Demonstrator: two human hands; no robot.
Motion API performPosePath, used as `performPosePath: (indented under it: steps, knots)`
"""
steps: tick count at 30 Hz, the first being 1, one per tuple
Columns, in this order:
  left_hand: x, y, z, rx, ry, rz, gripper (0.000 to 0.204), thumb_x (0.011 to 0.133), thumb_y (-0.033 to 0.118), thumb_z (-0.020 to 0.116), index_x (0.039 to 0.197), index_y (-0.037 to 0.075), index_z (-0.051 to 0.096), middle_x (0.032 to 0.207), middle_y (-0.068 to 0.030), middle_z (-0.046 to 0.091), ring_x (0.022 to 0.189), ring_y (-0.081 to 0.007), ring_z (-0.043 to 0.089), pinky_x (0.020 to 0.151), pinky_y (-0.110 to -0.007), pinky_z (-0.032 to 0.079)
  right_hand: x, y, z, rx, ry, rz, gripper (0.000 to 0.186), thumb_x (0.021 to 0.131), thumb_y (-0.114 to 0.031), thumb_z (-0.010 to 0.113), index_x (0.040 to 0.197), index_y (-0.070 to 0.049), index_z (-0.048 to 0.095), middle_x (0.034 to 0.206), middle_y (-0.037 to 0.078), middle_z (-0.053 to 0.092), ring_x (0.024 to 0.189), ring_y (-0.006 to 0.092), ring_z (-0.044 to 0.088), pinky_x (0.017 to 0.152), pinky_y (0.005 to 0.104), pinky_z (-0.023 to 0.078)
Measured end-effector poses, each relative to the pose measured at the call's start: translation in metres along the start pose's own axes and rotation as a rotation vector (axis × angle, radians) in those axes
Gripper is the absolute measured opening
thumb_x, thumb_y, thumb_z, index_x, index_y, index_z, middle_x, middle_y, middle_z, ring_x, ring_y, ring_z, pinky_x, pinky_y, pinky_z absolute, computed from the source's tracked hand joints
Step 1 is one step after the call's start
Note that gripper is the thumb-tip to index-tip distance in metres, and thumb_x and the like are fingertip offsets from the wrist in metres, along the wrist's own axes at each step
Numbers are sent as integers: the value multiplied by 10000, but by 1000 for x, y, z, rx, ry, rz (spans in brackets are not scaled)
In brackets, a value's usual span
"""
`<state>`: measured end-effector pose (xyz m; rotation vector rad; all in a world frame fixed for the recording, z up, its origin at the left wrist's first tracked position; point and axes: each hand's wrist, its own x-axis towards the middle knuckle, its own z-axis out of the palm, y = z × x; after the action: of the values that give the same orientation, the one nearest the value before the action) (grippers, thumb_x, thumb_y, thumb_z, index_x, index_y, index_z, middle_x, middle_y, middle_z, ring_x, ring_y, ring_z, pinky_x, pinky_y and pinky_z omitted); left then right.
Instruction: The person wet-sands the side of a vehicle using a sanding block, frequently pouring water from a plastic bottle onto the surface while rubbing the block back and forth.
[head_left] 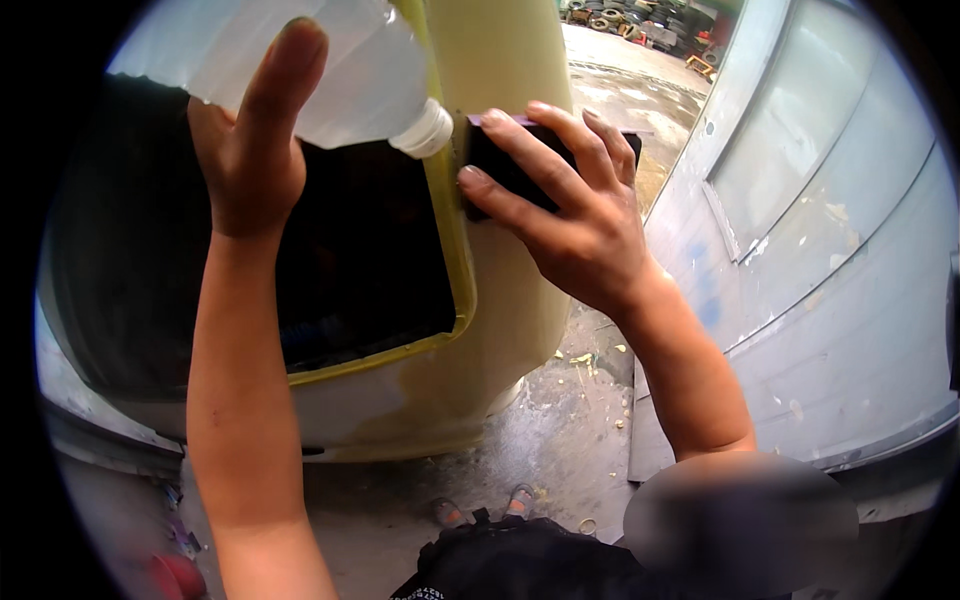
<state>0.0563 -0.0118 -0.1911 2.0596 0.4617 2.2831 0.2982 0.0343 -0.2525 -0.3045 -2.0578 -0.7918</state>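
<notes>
A translucent plastic bottle [350, 80] is held tilted in my left hand [250, 150], thumb over its side, with its white mouth pointing down to the right near the yellow-edged rim of a dark window [360, 250]. My right hand [570, 210] is closed on a black flat pad [497, 152] with a purple edge, its fingers curved over the top, against the pale yellow vehicle body [510, 300] just right of that window. The pad's underside is hidden.
Grey weathered metal panels [800, 280] stand at the right. Beyond the vehicle, piled tyres [620, 20] lie in a yard. My feet [515, 500] are on a stained concrete floor [540, 430] with pale scraps. A red container [178, 575] is at the lower left.
</notes>
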Motion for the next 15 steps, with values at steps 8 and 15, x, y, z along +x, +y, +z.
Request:
performPosePath:
  steps: [8, 15]
  knots:
    - [9, 4, -4, -1, -115, 37, 541, 954, 290, 634, 1389, 19, 461, 1198, -122, 622, 1056, -231, 651, 919, -385, 539, -95, -73, 2, 116, -1, 78, 292, 887, -176, 684, 1157, -278, 729, 1388, 27, 608, 1310, 317, 517, 1098, 510, 357]
    - [7, 6, -13, -24, -242, 6, 572, 951, 306, 649, 1400, 17, 444, 1203, -122, 616, 1072, -234, 647, 919, -392, 540, -30, -37, 5, 74, 24, 152, 359, 846, -173, 647, 1189, -268, 693, 1433, 32, 566, 1287, 300, 500, 1082, 511, 336]
